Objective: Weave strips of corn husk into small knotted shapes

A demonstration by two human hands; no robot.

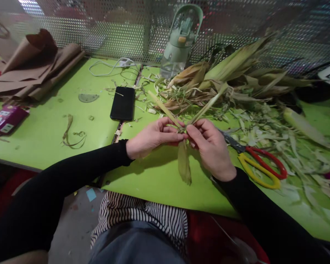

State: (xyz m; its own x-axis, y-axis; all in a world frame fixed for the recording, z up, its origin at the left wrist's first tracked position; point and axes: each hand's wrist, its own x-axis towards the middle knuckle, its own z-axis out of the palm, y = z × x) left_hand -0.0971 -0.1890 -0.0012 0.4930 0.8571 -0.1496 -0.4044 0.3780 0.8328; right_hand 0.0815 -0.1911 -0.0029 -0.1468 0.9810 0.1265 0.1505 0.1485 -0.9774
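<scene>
Both hands meet over the green table, pinching strips of corn husk [184,165] at a shared middle point. My left hand [156,135] is closed on the husk from the left, thumb and fingers pressed together. From the right, my right hand [210,145] grips it between thumb and forefinger. Two folded strips stick up and outward in a V, and a broader piece hangs below the fingers. The join between the strips is mostly hidden by the fingertips. Just right of my right hand lie scissors [260,165] with one red and one yellow handle.
A heap of corn husks [231,69] and scattered shreds [253,128] cover the right side. Behind stands a green water bottle [178,47] against a perforated metal panel [118,33]. A phone [123,103], a protractor [88,98], a white cable [107,69] and brown paper [35,69] lie leftward.
</scene>
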